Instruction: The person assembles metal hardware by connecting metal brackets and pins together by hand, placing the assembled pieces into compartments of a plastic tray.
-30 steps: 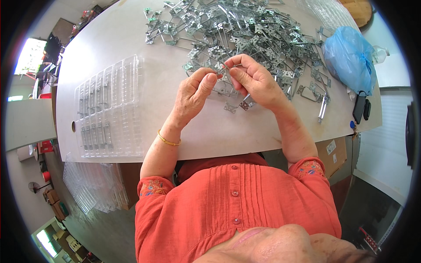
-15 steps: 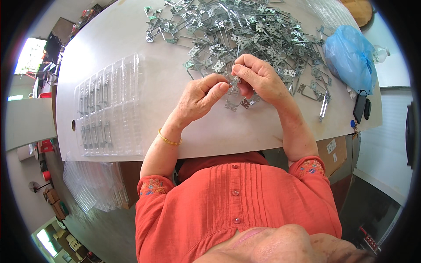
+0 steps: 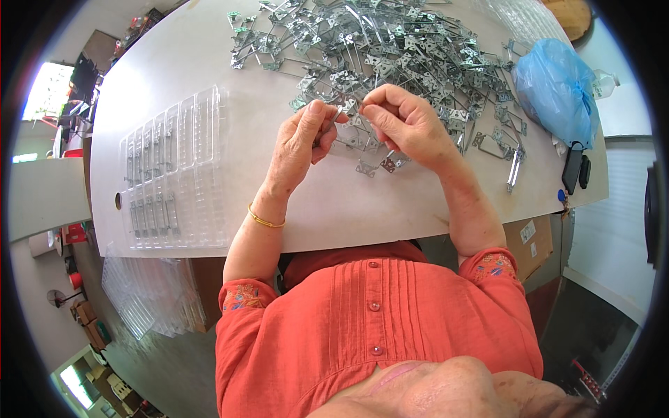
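Over the near edge of a heap of metal brackets (image 3: 411, 59), both of my hands are raised close together. My left hand (image 3: 298, 143) is closed, with a thin metal bracket (image 3: 336, 115) showing between thumb and fingers. A short gap to the right, my right hand (image 3: 411, 129) is closed in a pinch; what its fingertips hold, if anything, is too small to make out. Loose flat bracket pieces (image 3: 365, 168) lie on the table below the hands. To the left, a clear plastic tray (image 3: 198, 188) carries several brackets in its slots.
The white table (image 3: 334, 216) has its near edge by my body. A blue plastic bag (image 3: 557, 90) sits at the right, with a black phone-like object (image 3: 572, 169) and keys (image 3: 562, 197) near it. More clear trays (image 3: 150, 292) are stacked below the table's left edge.
My left hand has turned upward and drawn slightly left, away from the right hand, with a thin metal piece now showing in it. My right hand has shifted slightly left.
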Motion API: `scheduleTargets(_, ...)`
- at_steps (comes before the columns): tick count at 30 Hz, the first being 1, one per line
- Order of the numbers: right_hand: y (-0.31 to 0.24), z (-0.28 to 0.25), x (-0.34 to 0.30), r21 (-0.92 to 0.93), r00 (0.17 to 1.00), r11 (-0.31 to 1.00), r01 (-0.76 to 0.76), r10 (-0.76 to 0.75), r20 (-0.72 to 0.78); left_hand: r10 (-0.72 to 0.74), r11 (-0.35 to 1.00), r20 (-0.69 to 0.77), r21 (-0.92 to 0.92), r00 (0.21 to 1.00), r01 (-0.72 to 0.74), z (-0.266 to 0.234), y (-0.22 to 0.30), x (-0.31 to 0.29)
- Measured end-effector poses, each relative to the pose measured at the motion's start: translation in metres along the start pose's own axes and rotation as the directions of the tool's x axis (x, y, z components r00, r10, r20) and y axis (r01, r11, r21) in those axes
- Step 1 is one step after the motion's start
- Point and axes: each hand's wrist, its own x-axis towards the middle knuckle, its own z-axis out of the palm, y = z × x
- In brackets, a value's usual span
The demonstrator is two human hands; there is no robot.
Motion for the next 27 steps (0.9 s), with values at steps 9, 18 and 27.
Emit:
scheduleTargets(9,-0.002,0.005,-0.002,-0.035,0.998,0.998,-0.047,0.049,0.049,0.112,0.971,0.016,0.212,0.994,-0.113,0.003,-0.004,0.002)
scheduleTargets(18,0.001,0.009,-0.002,0.087,0.995,0.993,-0.082,0.077,0.058,0.399,0.762,0.025,0.548,0.917,-0.346,0.009,-0.009,0.0)
scheduleTargets(27,-0.009,0.003,-0.005,0.097,0.989,0.99,-0.099,0.087,0.123,0.38,0.77,-0.017,0.559,0.925,-0.306,0.007,-0.009,-0.002)
